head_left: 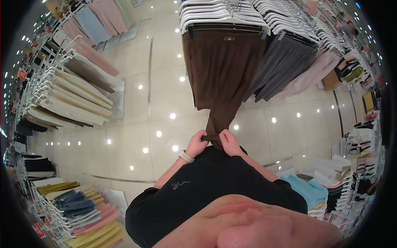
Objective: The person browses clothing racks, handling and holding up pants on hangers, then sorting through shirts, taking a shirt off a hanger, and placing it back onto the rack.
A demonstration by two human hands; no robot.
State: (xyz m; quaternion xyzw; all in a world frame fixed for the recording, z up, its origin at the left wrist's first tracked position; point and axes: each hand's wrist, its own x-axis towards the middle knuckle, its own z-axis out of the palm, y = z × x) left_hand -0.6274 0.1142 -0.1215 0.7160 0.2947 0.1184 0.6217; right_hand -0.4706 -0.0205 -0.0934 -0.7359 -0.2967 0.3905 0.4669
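A pair of brown trousers [225, 62] hangs by its waistband from a white clip hanger at the front of the rack. One leg is drawn out toward my body, and its hem is pulled sideways between my hands. My left hand [197, 143], with a pale watch [186, 156] on the wrist, is closed on one side of the hem. Closed on the other side is my right hand [229, 142]. Both hands are close to my black top [215, 177]. The other trouser leg hangs straight down behind.
Grey trousers [285, 62] and pink ones [313, 72] hang beside the brown pair. Cream trousers [74, 99] fill a rack on the left. Folded-over clothes [82, 211] are at lower left, a light blue garment [304, 190] at lower right. Between them lies shiny tiled floor [136, 107].
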